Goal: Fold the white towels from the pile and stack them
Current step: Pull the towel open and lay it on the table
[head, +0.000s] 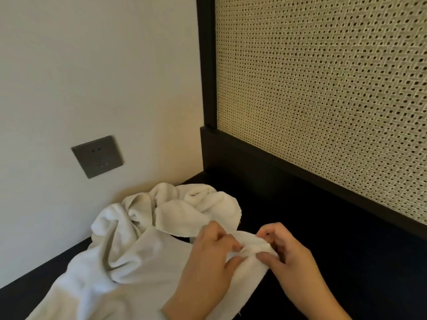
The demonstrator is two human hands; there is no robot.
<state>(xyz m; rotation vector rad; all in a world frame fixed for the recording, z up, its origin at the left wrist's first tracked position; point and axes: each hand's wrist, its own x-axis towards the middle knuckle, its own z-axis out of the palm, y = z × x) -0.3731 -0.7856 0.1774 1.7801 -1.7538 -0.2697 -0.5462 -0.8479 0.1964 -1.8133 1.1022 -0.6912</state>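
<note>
**2 hands pinch the edge of a white towel**

Head view: Both hands are low in the picture and close together, with a white towel [247, 273] between them. The left hand [212, 252] has its fingers curled and pinches the top edge of the towel between thumb and fingers. The right hand [291, 257] does the same just beside it, thumb below and fingers on top. The small bit of towel between the 2 hands is bunched up. The rest of this towel hangs down and to the left, under the left wrist, onto the dark surface [335, 273].

Behind the hands and to their left is the pile of white towels [175, 211]. It is crumpled and soft and sits in the corner against the pale wall [92, 65]. The held towel touches the pile, and I cannot tell where 1 stops and the other starts.

A grey wall socket [97, 156] with 2 small holes near its top is on the wall above the pile. To the right stands a woven panel [323, 88] full of tiny holes, set in a dark frame [206, 65].
</note>
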